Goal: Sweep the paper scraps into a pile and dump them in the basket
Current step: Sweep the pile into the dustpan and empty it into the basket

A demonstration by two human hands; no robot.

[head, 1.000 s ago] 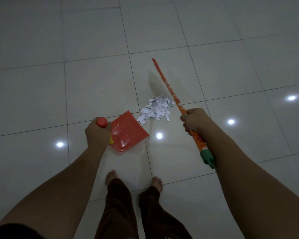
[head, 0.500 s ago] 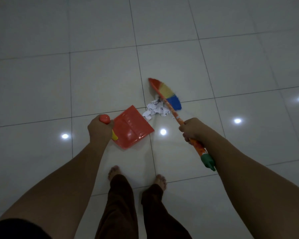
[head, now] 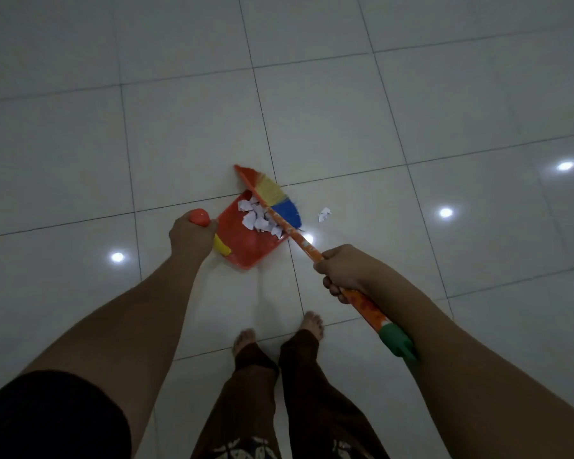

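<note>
Fingers (head: 332, 288) of right hand (head: 343, 273) clamped round broom (head: 299, 238); left hand (head: 191, 238) grips dustpan (head: 247, 248) handle. Paper scraps (head: 257, 217) heaped inside pan's mouth on tiled floor (head: 345, 127) — loading step, apparently. Stray scrap (head: 324, 214) lies just right of bristles (head: 287, 212) — next stroke must fetch it. Broom's long axis diagonal, head pointing away and left.

I see a glossy floor (head: 312, 111) of large pale tiles with thin dark grout lines, and several round light reflections (head: 445, 212) shine on it. Low in my view two bare feet (head: 313, 323) stand side by side on the tiles under dark brown trousers (head: 312, 392). A black sleeve (head: 47, 415) fills the bottom left corner.
</note>
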